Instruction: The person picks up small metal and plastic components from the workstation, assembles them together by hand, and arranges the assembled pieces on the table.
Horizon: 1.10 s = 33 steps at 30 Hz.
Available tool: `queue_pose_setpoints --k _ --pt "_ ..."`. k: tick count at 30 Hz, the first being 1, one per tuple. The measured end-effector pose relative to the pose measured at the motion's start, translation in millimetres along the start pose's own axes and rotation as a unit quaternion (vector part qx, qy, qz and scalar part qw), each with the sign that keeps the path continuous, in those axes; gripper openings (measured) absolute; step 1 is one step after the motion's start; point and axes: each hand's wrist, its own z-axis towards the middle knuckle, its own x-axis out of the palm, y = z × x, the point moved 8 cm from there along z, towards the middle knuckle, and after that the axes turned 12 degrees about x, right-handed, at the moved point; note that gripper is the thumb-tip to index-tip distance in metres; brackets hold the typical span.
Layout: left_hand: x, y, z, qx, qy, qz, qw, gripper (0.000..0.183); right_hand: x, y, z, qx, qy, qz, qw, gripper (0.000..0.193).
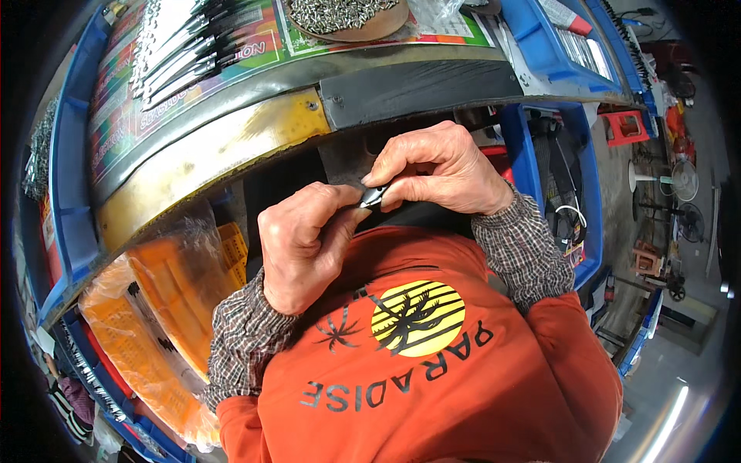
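In front of my orange top, just below the workbench edge, both hands meet around a small black-and-silver metal piece (373, 197). My left hand (301, 247) pinches its lower end between thumb and forefinger. From the other side, my right hand (444, 171) grips the upper part with bent fingers. Fingertips cover much of the piece, so its exact kind cannot be made out. On the bench lie several slim black-and-silver metal pieces (181, 50) in a row. A heap of small shiny metal parts (340, 11) rests on a brown round plate (390, 27).
The bench edge carries a yellow metal strip (224, 150) and a black strip (421, 83). Blue trays (68, 162) flank the bench top. A blue bin (593, 185) stands low at right, beyond it a red stool (624, 128). Plastic-wrapped orange crates (166, 282) sit at lower left.
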Motion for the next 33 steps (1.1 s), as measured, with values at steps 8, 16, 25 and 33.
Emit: queue_pose_setpoints --k 8,16,25,33 --pt "6 2 -6 0.005 0.015 -0.022 1.0 0.014 7 -15 -5 0.006 0.028 0.042 0.999 0.014" --pt "6 3 -10 0.01 0.017 0.012 1.0 0.019 14 -21 -11 0.035 -0.001 0.028 0.999 0.018" --pt "13 0 -21 0.052 -0.011 0.06 0.997 0.021 20 -20 -18 -0.005 -0.023 -0.111 0.994 0.017" --pt "13 3 -29 0.053 -0.017 0.074 0.996 0.02 26 -25 -21 -0.015 -0.046 -0.095 0.994 0.017"
